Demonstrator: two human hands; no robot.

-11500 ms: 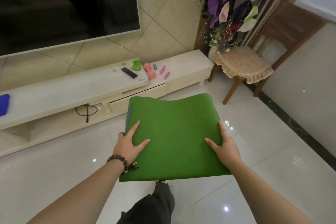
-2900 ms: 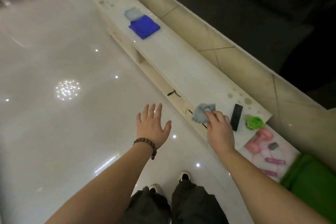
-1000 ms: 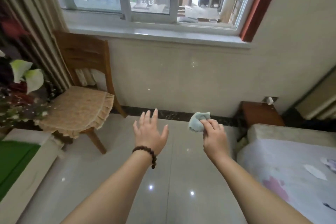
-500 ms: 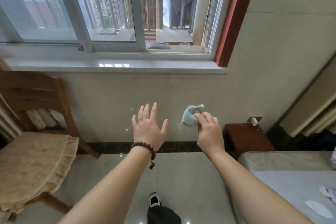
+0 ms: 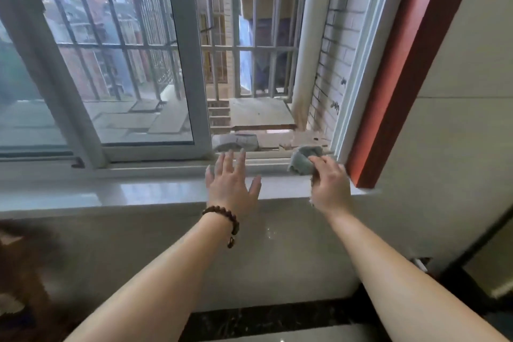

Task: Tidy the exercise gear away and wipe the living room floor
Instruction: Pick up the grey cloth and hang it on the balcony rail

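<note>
My right hand (image 5: 330, 183) pinches a crumpled grey-blue cloth (image 5: 302, 161) and holds it over the right end of the window sill (image 5: 138, 191), near the open part of the window. My left hand (image 5: 230, 183) is spread flat with straight fingers above the sill, holding nothing; a brown bead bracelet (image 5: 222, 215) sits on that wrist. Exercise gear is out of view.
A sliding window (image 5: 144, 64) with its right part open shows metal bars and an outer ledge. A grey bundle (image 5: 236, 141) lies on the outer ledge. A red-brown frame strip (image 5: 402, 69) runs up the right. A wooden chair (image 5: 19, 272) is blurred at lower left.
My view has risen from the floor and wall up to the window. Both hands have come up to sill height, the right one still holding the cloth.
</note>
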